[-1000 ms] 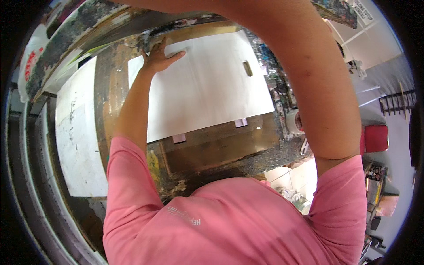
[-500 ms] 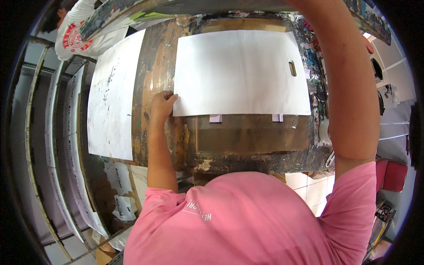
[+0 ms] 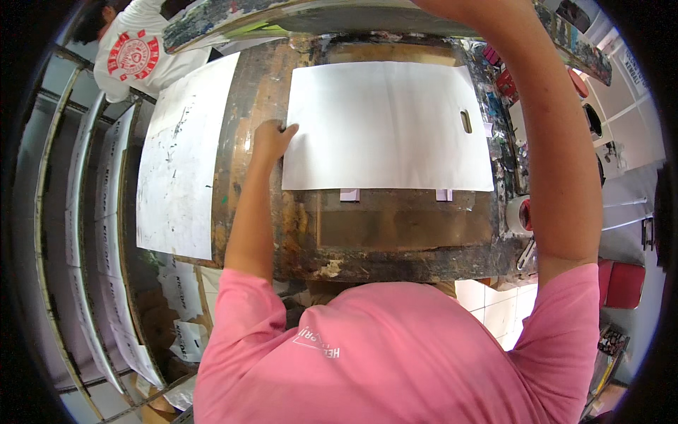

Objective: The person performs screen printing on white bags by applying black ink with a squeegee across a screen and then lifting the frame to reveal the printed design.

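Note:
A flat white bag [image 3: 381, 127] with an oval handle hole near its right edge lies on the paint-stained worktable [image 3: 296, 233]. My left hand [image 3: 272, 141] is at the bag's left edge, fingers curled and thumb lying over the edge in a pinch. At the far side, a paint-spattered screen-printing frame [image 3: 233, 25] is held up over the table's back edge. My right arm stretches up to it; my right hand [image 3: 448, 6] is cut off by the top of the view, its fingers hidden. Two small pale tabs [image 3: 349, 194] show below the bag's near edge.
Left of the bag lies a long white board [image 3: 180, 155] with dark smears. Rack shelves [image 3: 116, 233] holding printed white sheets stand farther left. Another person in a white shirt [image 3: 134, 56] is at the far left. A white-and-red roll [image 3: 521, 214] sits at the right, a red chair [image 3: 623, 284] beyond.
My left hand has slid farther up the bag's left edge, away from me. My right arm stays raised at the frame. The whole view has shifted slightly.

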`<state>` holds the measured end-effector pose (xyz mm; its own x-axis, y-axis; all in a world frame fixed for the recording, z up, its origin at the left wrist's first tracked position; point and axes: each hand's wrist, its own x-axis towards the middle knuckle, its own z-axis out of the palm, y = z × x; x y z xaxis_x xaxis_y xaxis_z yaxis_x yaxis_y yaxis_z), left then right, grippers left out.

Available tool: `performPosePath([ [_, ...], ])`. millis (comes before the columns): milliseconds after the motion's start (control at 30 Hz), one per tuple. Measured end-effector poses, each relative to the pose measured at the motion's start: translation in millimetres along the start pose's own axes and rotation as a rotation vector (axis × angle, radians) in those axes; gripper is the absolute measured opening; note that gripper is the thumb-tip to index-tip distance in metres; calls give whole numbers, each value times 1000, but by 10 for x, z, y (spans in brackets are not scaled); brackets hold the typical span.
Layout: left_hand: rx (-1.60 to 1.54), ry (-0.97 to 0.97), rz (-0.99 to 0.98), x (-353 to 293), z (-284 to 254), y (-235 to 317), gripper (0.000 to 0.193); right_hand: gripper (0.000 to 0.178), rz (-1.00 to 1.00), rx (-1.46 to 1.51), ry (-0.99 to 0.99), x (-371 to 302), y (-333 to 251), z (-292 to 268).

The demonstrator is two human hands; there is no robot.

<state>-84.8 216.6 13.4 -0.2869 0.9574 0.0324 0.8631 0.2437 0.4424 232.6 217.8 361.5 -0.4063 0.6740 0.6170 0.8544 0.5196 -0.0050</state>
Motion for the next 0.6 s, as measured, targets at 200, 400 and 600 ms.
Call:
performPosePath([
  [200, 211, -129, -44, 539, 273, 16, 66, 44, 67, 84, -368, 166, 131, -103],
  [400, 4, 132, 20, 111, 81, 250, 102, 45, -115, 110, -147, -66, 261, 6],
  [600, -1202, 194, 173, -974, -1110, 645, 107, 45, -40, 161, -120, -289, 183, 239],
])
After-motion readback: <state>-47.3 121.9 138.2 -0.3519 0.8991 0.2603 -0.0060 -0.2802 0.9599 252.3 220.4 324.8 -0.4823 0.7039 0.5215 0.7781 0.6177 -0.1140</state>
